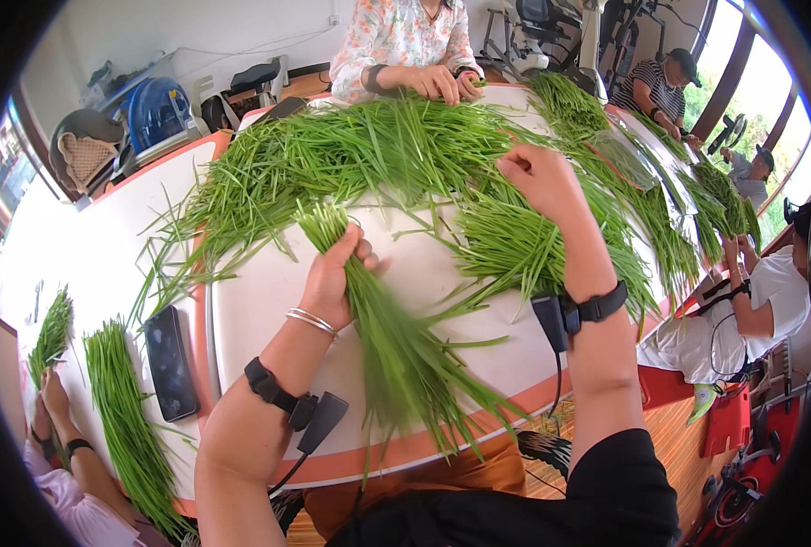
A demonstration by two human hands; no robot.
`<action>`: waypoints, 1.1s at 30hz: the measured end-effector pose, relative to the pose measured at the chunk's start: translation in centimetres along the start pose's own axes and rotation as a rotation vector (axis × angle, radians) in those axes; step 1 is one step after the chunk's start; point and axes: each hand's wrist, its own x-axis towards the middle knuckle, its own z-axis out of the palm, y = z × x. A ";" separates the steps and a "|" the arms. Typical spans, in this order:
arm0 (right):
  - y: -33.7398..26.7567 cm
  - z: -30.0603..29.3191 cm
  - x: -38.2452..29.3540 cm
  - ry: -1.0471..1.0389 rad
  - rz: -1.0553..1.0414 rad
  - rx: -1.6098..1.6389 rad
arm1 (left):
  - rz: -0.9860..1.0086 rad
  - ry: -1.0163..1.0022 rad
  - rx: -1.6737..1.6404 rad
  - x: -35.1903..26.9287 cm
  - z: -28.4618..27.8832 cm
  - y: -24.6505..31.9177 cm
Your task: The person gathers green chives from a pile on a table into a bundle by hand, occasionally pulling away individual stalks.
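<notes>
A thick bunch of long green leafy stalks, apparently garlic chives [385, 328], is gripped near its pale cut ends by my left hand [340, 273]; its loose leaf tips hang toward the table's near edge and look blurred. My right hand [542, 179] is raised over the stalks at the right, fingers curled and thumb near the fingertips; whether it pinches a thin stalk I cannot tell. Below it lies a pile of cut stalks [508, 239]. A large loose heap of the same greens [350, 147] spreads across the far side of the table.
A black smartphone [171, 362] and a laid-out bunch [121, 410] are on the white table with an orange border [391, 451] at the left. Across the table, a person's hands [439, 83] handle greens. Another person's hands [53, 396] are at far left; several people work at right.
</notes>
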 end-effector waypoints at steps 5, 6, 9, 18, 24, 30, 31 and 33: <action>2.7 1.7 1.6 -0.240 0.095 -0.293 | 0.017 -0.053 0.043 -0.3 -0.1 -0.3; 3.1 2.5 1.3 -0.294 0.047 -0.306 | 0.023 -0.058 0.058 -0.5 -0.2 -0.3; 3.8 3.4 1.6 -0.408 -0.016 -0.247 | 0.040 -0.009 0.063 -0.5 0.3 -0.5; -0.2 1.0 1.7 -0.331 -0.013 0.412 | 0.090 0.116 0.134 -0.3 -0.5 0.0; -6.4 6.4 -1.8 -0.429 -0.150 1.095 | 0.080 -0.128 0.220 -1.3 1.4 -0.8; -7.7 8.8 -3.7 -0.463 -0.030 1.234 | 0.115 0.022 0.254 -2.2 2.0 -0.8; -7.7 8.7 -3.7 -0.461 -0.042 1.225 | 0.092 0.041 0.239 -2.2 1.9 -0.9; -8.0 8.6 -3.8 -0.397 -0.036 1.177 | 0.084 0.033 0.228 -2.2 1.8 -0.8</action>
